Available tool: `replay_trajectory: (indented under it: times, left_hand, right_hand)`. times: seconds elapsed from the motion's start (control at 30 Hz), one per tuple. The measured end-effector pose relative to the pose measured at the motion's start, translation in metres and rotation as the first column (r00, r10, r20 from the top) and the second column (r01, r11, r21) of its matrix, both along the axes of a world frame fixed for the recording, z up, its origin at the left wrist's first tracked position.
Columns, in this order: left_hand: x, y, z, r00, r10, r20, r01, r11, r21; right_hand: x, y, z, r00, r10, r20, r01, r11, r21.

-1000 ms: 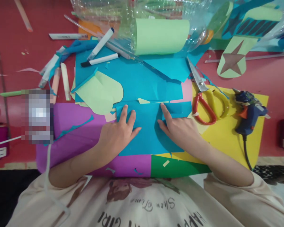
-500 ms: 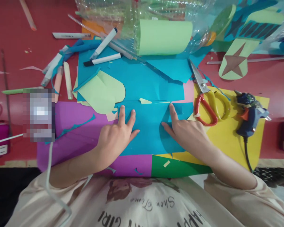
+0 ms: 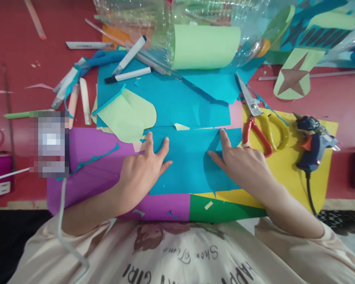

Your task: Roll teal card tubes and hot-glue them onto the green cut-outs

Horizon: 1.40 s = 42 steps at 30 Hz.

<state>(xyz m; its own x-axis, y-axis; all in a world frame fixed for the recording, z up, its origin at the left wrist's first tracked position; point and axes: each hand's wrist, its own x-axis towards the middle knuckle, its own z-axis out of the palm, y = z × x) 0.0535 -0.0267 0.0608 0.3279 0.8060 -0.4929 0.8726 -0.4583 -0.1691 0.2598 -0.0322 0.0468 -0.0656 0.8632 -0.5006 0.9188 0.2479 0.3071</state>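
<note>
1. Resting on the blue paper sheet (image 3: 189,165), the left hand (image 3: 140,173) has its thumb, index and middle fingers spread; it pinches nothing.
2. The right hand (image 3: 245,167) stretches its index finger to the sheet's far edge, thumb spread away, other fingers curled under.
3. The sheet lies between the hands, overlapping purple paper (image 3: 97,157), green paper (image 3: 219,209) and yellow paper (image 3: 296,181).
4. Scissors (image 3: 254,106) lie just beside the right hand; a glue gun (image 3: 311,152) rests farther right.
</note>
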Motion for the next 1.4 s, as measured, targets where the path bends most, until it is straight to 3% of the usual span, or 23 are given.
replay_trajectory:
  times: [0.23, 0.4, 0.63, 0.87, 0.97, 1.1, 1.2, 1.4]
  left_hand:
    - [-0.001, -0.001, -0.001, 0.999, 0.012, 0.034, -0.012, 1.0, 0.0]
    - [-0.005, -0.001, -0.004, 0.997, -0.052, 0.054, 0.049, 0.997, 0.055]
    - [-0.005, 0.004, -0.025, 0.969, -0.186, 0.162, 0.16, 0.974, 0.163]
    - [-0.006, 0.005, -0.03, 0.953, -0.251, 0.168, 0.21, 0.951, 0.227]
    - [-0.006, 0.005, -0.029, 0.949, -0.264, 0.171, 0.219, 0.944, 0.246]
    - [-0.008, 0.007, -0.032, 0.943, -0.278, 0.182, 0.217, 0.931, 0.295]
    - [-0.01, 0.01, -0.035, 0.944, -0.269, 0.193, 0.203, 0.931, 0.305]
    - [-0.014, 0.019, -0.036, 0.935, -0.207, 0.288, 0.142, 0.962, 0.233]
  right_hand:
    - [0.003, -0.001, -0.004, 0.999, -0.012, -0.033, 0.013, 1.0, 0.022]
    - [-0.002, 0.0, -0.007, 0.999, -0.026, -0.044, 0.029, 0.998, 0.053]
    - [-0.012, 0.001, -0.017, 0.983, 0.01, -0.186, -0.007, 1.0, 0.017]
    - [0.001, 0.009, -0.003, 0.98, -0.147, -0.131, 0.159, 0.984, 0.081]
    - [0.013, 0.016, -0.005, 0.962, -0.174, -0.209, 0.209, 0.965, 0.157]
    - [0.026, 0.024, -0.02, 0.897, 0.018, -0.441, 0.126, 0.947, 0.295]
    - [0.032, 0.025, -0.031, 0.837, 0.191, -0.513, 0.044, 0.911, 0.411]
    - [0.034, 0.022, -0.033, 0.783, 0.265, -0.563, -0.006, 0.908, 0.419]
